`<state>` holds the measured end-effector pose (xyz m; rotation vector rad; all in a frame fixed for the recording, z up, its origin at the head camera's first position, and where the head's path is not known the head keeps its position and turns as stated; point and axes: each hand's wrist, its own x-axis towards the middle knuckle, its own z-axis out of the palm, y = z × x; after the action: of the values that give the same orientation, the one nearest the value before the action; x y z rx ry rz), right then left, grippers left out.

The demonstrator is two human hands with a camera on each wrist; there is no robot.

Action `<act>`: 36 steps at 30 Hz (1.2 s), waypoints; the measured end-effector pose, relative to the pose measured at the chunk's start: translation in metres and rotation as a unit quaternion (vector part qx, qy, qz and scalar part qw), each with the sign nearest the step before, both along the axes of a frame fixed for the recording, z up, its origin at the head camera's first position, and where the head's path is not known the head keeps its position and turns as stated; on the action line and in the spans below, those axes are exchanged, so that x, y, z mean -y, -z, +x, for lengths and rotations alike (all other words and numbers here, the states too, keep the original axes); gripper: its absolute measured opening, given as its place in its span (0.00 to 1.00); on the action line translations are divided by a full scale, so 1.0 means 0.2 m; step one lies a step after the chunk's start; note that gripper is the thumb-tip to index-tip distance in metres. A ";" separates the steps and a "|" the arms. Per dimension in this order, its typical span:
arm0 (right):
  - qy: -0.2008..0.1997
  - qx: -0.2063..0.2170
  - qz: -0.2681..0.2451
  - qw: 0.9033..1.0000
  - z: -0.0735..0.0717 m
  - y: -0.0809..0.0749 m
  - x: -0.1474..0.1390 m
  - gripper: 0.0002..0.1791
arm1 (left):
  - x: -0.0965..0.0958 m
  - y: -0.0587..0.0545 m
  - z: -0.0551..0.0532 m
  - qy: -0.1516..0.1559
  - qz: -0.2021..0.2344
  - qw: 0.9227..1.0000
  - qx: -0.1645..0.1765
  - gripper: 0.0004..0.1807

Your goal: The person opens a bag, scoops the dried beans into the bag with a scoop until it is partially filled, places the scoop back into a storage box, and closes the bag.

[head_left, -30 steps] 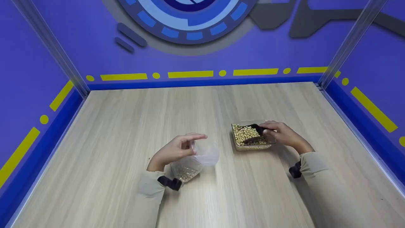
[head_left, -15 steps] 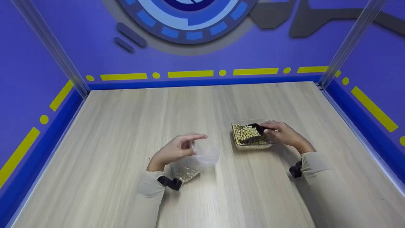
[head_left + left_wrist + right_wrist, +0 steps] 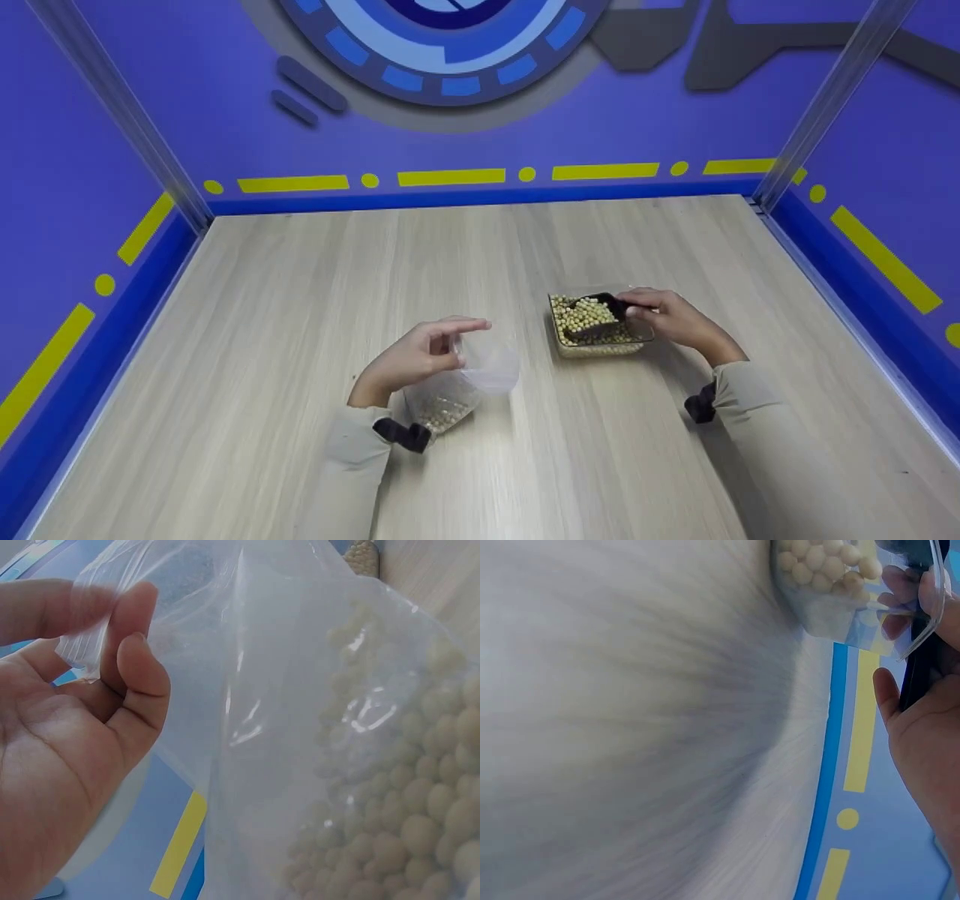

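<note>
A clear zip bag [image 3: 442,397] stands partly filled with round pale beans [image 3: 420,817], its top spread apart. My left hand [image 3: 420,351] pinches the bag's rim between thumb and fingers, as the left wrist view shows closely. To the right sits a clear rectangular container [image 3: 600,349] of yellowish beans [image 3: 562,319]. My right hand [image 3: 679,322] grips the handle of a black scoop [image 3: 613,306], whose heaped bowl is inside the container at bean level. In the right wrist view the black handle [image 3: 922,667] lies across the fingers, partly behind the container's clear wall.
The wood-grain table [image 3: 300,300] extends around both vessels. Blue panels [image 3: 487,150] with yellow stripes enclose its back and sides, joined by metal posts [image 3: 832,97] at the corners. Black straps with small devices [image 3: 405,435] sit on both wrists.
The scoop's bowl has tipped up and levelled within the beans, now carrying a heap. My left hand and the bag stay in place.
</note>
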<state>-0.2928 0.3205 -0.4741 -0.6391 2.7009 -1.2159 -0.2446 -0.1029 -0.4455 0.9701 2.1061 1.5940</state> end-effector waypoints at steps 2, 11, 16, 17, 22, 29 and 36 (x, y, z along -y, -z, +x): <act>0.001 0.001 -0.006 1.000 0.00 0.00 0.00 0.20 | 0.00 0.00 0.00 0.000 -0.002 1.000 0.001 0.28; 0.008 -0.007 -0.011 1.000 0.01 0.00 0.00 0.20 | 0.00 0.00 0.00 -0.003 -0.004 1.000 0.004 0.28; 0.009 -0.002 -0.029 1.000 0.00 0.01 0.00 0.20 | 0.00 0.00 0.00 -0.003 -0.006 1.000 0.007 0.29; 0.010 0.000 -0.030 0.999 0.00 0.01 0.00 0.20 | 0.00 0.00 0.00 -0.003 -0.005 1.000 0.009 0.29; 0.020 -0.001 -0.041 0.999 0.00 0.03 -0.01 0.21 | 0.00 0.00 0.00 -0.004 -0.002 1.000 0.009 0.29; 0.030 0.007 -0.085 0.996 0.01 0.05 -0.01 0.23 | 0.00 0.01 0.00 0.000 0.001 1.000 -0.003 0.28; 0.035 0.019 -0.126 0.991 0.02 0.06 -0.01 0.24 | 0.00 0.02 0.00 0.000 0.004 1.000 -0.006 0.29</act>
<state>-0.2885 0.3216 -0.4864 -0.5463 2.5812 -1.5879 -0.2449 -0.1025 -0.4488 0.9830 2.1100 1.6016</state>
